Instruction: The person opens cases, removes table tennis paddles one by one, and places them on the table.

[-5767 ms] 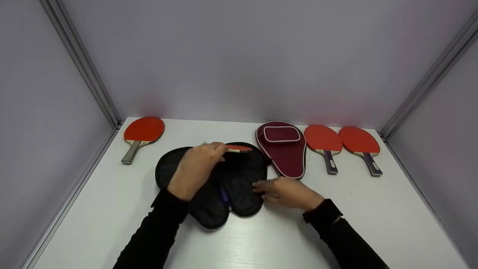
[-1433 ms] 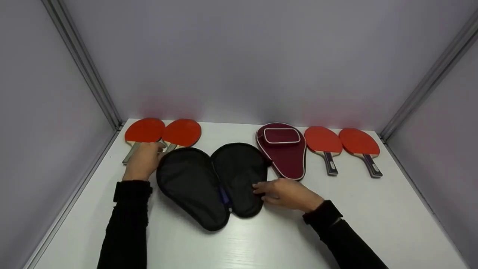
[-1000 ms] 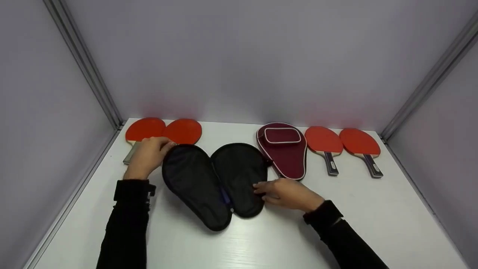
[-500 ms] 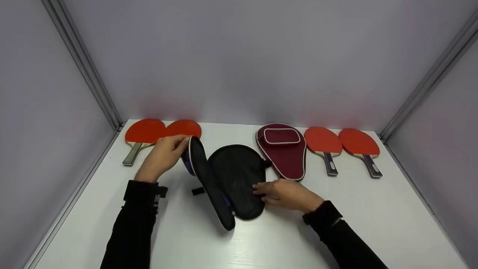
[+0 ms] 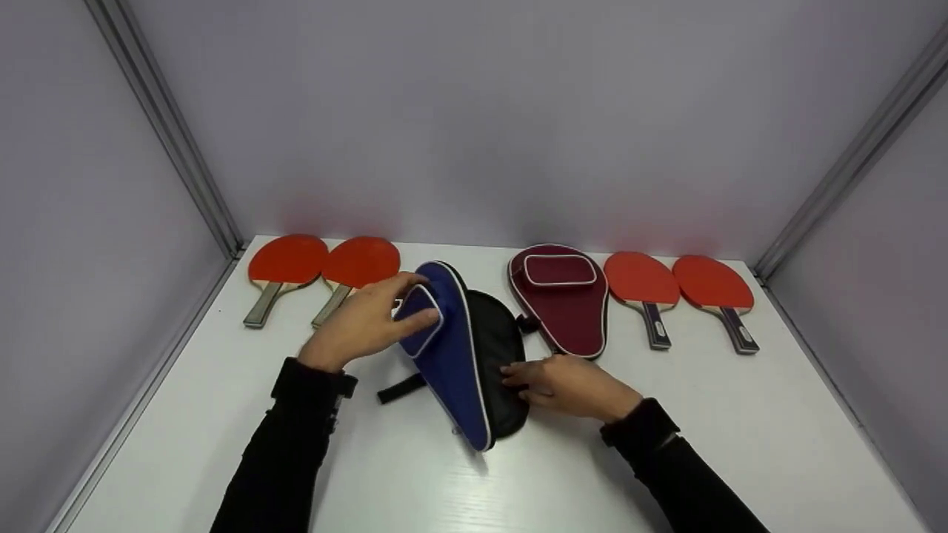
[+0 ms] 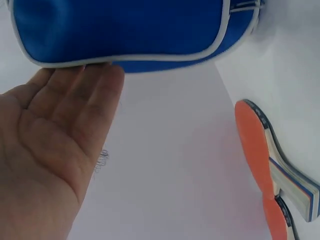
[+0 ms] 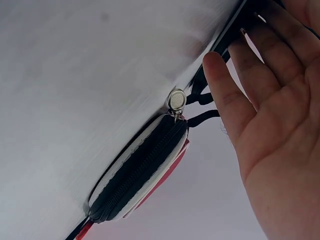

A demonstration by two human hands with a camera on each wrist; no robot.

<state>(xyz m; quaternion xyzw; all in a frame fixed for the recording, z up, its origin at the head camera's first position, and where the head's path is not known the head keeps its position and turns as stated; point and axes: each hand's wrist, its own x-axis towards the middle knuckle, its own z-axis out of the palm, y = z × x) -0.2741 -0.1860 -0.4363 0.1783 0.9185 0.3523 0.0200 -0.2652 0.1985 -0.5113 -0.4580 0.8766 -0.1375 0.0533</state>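
A table tennis bat case stands partly folded mid-table in the head view. Its blue, white-piped cover (image 5: 452,363) is tilted up over the black inner half (image 5: 500,355), which lies flat. My left hand (image 5: 370,322) touches the blue cover at its small pocket; in the left wrist view the straight fingers (image 6: 97,107) press against the blue fabric. My right hand (image 5: 566,385) rests on the right edge of the black half. Extended fingers (image 7: 230,95) reach to that edge in the right wrist view. The case's inside between the halves is mostly hidden.
Two red bats (image 5: 287,259) lie at the back left, the second bat (image 5: 361,263) partly behind my left hand. A closed maroon case (image 5: 570,311) lies right of the blue one. Beyond it are two more red bats (image 5: 643,277). Grey walls enclose the white table (image 5: 740,444).
A bat formerly inside the blue case now lies beside the back-left one. My left hand has lifted the case's left half and swung it rightward over the black half. My right hand stayed put.
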